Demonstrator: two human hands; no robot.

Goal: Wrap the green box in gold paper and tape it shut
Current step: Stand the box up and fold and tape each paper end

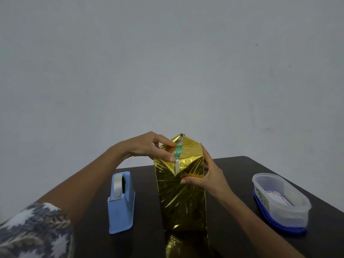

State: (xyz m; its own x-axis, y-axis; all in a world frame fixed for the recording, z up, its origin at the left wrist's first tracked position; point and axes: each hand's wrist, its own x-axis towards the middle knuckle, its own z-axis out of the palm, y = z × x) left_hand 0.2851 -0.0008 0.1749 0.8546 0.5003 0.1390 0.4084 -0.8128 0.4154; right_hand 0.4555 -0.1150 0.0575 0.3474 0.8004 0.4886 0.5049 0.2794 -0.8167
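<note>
A dark, smooth rectangular table (pixel 260 174) carries a tall box standing upright at its middle, sheathed in crinkled, mirror-bright gold foil paper (pixel 182 202). To the left stands a wedge-shaped blue plastic tape dispenser (pixel 121 205); to the right, an oval translucent plastic tub (pixel 279 200). The right hand (pixel 206 175) clasps the paper's right fold, thumb in front. The left hand (pixel 149 148) pinches the left flap. Between the flaps shows a sliver of the green box (pixel 177 152), perhaps printed cardboard.

gold paper (pixel 183 198): glossy, crinkled foil; tape dispenser (pixel 122 203): matt blue plastic; container (pixel 283 202): translucent plastic; table (pixel 242 170): dark, smooth
</note>
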